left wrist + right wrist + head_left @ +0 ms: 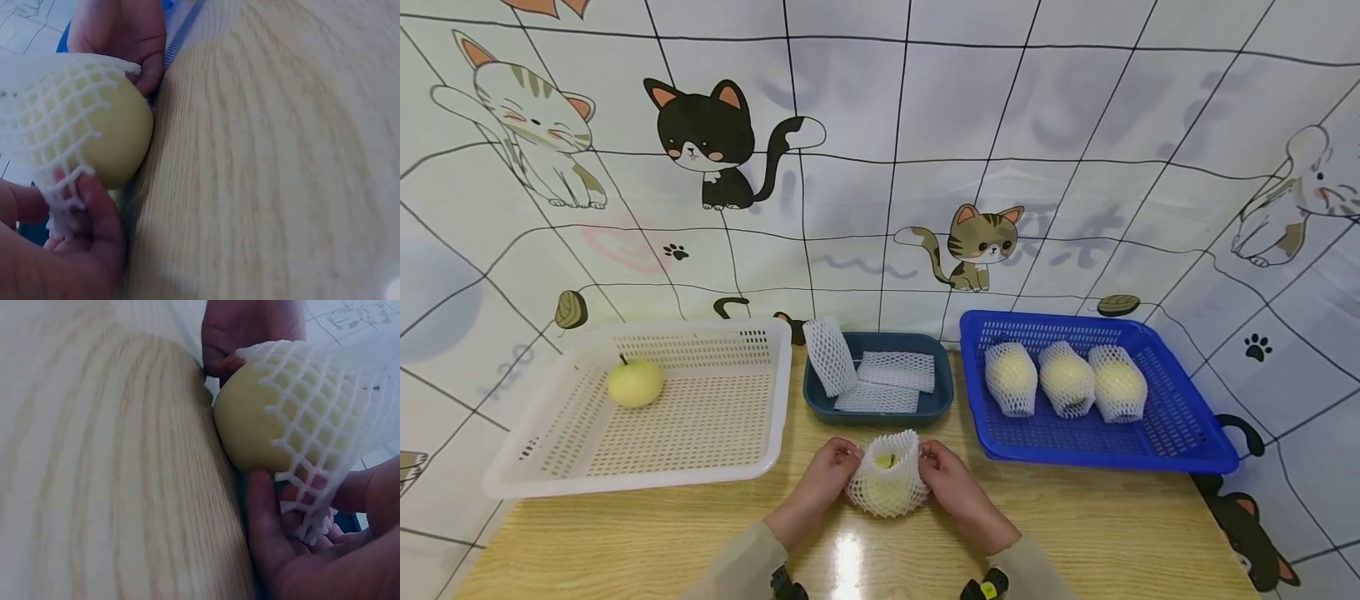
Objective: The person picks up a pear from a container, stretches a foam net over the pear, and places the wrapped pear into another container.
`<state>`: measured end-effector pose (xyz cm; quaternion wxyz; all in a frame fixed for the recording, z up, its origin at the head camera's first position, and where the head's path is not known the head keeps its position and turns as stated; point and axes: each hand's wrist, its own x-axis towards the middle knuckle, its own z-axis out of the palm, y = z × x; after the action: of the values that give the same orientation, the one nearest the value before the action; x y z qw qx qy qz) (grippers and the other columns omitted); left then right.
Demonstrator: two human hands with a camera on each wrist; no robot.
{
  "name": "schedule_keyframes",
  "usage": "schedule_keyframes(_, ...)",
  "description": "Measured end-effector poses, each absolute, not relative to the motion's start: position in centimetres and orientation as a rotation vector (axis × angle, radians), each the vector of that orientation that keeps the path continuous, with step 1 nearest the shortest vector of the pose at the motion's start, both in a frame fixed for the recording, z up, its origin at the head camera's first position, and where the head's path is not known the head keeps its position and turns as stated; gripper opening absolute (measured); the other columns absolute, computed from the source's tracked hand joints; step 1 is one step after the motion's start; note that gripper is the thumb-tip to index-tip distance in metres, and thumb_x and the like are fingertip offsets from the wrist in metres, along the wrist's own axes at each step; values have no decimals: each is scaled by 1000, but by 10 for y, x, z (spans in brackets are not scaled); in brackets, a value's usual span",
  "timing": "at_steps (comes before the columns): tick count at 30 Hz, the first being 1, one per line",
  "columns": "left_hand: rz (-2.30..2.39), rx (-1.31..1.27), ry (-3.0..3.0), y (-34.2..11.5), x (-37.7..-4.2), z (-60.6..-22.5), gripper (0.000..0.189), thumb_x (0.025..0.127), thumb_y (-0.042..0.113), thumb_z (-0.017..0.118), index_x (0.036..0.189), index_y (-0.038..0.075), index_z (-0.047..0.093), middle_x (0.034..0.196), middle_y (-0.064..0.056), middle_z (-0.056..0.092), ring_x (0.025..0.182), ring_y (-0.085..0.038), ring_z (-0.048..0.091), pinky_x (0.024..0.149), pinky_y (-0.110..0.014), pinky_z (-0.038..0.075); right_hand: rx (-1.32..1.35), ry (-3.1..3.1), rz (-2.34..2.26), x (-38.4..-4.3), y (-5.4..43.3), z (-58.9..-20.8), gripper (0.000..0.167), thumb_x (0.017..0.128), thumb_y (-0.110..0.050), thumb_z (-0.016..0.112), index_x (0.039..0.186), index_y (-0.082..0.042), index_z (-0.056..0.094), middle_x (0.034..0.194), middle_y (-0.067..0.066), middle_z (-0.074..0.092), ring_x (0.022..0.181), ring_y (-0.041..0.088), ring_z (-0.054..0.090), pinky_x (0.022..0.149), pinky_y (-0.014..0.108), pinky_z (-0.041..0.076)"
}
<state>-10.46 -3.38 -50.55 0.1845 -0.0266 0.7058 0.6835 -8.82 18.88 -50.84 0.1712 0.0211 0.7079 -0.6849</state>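
A round yellow-green fruit, apple or pear, sits on the table in front of me with its stem up. A white foam net sleeve covers its top and sides; the lower part of the fruit shows bare in both wrist views. My left hand pinches the sleeve's edge on the left, between thumb and fingers. On the opposite side my right hand pinches the sleeve's edge too, one fingertip against the fruit's skin.
A white basket at left holds one bare fruit. Behind my hands, a dark teal tray contains several flat foam net sleeves. The blue basket at right holds three sleeved fruits. A cat-print cloth hangs behind.
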Motion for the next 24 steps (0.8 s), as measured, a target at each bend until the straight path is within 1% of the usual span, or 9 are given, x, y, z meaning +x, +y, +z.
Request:
schedule_keyframes(3,1992,-140,1819,-38,-105,-506,24,102,11,52,118,-6,50,95,-4,57,78,-13,54,68,-27,48,86,1904,-1969,-88,193,-509,28,111,-18,47,126,6,50,101,4,61,89,14,59,74,27,51)
schedule_keyframes(5,2040,-166,1694,-41,-105,-507,33,96,9,52,124,-6,47,99,-4,58,80,-13,56,70,-28,50,112,1822,-1999,-88,196,-509,29,110,-21,50,126,3,51,105,3,61,92,13,60,77,28,52)
schedule_keyframes(8,2069,-135,1583,-45,-106,-508,50,85,3,52,133,-7,40,102,-6,59,84,-14,59,74,-29,52,125,1705,-2048,-89,200,-510,27,105,-16,52,126,2,50,108,4,60,94,14,61,81,29,53)
schedule_keyframes(10,2059,-79,1578,-47,-106,-509,58,82,-2,54,137,-9,37,102,-7,59,85,-14,58,75,-28,51,110,1649,-2071,-89,202,-510,29,100,-9,52,126,3,48,111,5,59,96,15,60,82,29,53)
schedule_keyframes(13,2039,-12,1594,-49,-106,-511,63,81,-9,57,140,-10,36,97,-6,60,84,-15,59,74,-28,51,86,1627,-2069,-90,205,-511,38,94,-1,52,130,5,45,113,5,61,98,15,60,82,28,53)
schedule_keyframes(16,2022,26,1620,-50,-106,-511,65,80,-12,58,142,-11,36,95,-6,57,82,-15,57,72,-27,51,45,1669,-2040,-90,207,-510,42,94,1,55,134,6,42,113,5,62,99,14,60,80,27,52)
schedule_keyframes(20,1948,72,1731,-51,-105,-507,70,78,-13,58,144,-12,37,100,-9,54,82,-16,54,71,-27,50,-18,1770,-1979,-90,207,-509,47,94,2,58,137,9,40,111,7,63,97,15,60,78,28,53)
schedule_keyframes(24,1844,115,1893,-51,-105,-503,72,76,-13,61,145,-12,39,105,-13,52,81,-18,53,70,-29,50,-65,1896,-1900,-91,204,-506,55,90,4,59,140,14,37,108,10,63,94,16,59,75,28,53)
